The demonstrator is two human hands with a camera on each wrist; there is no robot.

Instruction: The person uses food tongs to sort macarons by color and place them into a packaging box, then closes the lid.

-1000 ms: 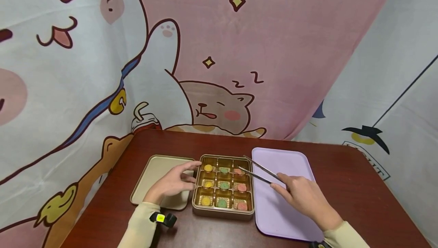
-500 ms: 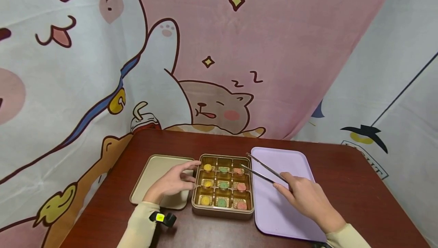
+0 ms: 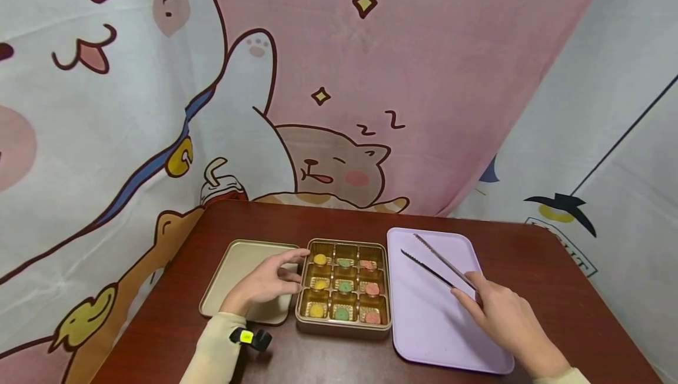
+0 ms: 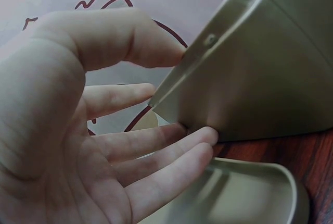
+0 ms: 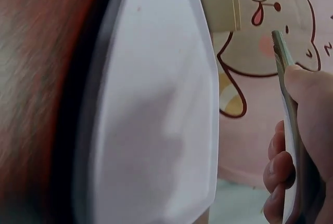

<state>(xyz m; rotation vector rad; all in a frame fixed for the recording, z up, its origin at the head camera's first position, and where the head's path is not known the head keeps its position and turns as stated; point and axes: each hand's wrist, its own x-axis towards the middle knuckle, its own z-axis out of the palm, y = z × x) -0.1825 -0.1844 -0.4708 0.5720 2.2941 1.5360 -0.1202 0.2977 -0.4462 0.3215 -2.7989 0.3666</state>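
Observation:
My left hand (image 3: 265, 281) is at the left side of a gold tin (image 3: 343, 331). In the left wrist view, its loosely extended fingers (image 4: 169, 174) touch the tin's side wall. Inside, a gold insert has square compartments, each holding a small round sweet: yellow sweets (image 3: 316, 310) in the left column, green sweets (image 3: 341, 314) in the middle, pink sweets (image 3: 373, 317) on the right. My right hand (image 3: 503, 316) grips metal tongs (image 3: 442, 259) above the lilac tray (image 3: 439, 331). Their serrated tips are spread apart, with nothing between them.
The tin's lid (image 3: 233, 278) lies on the left of the dark red-brown table (image 3: 328, 366), partly under my left hand. The lilac tray is just right of the tin. A cartoon-printed cloth (image 3: 434, 107) hangs behind the table.
My right hand has drawn the tongs rightward, from over the tin's far right compartment to above the tray. The tongs' tips have spread a little. My left hand has stayed at the tin.

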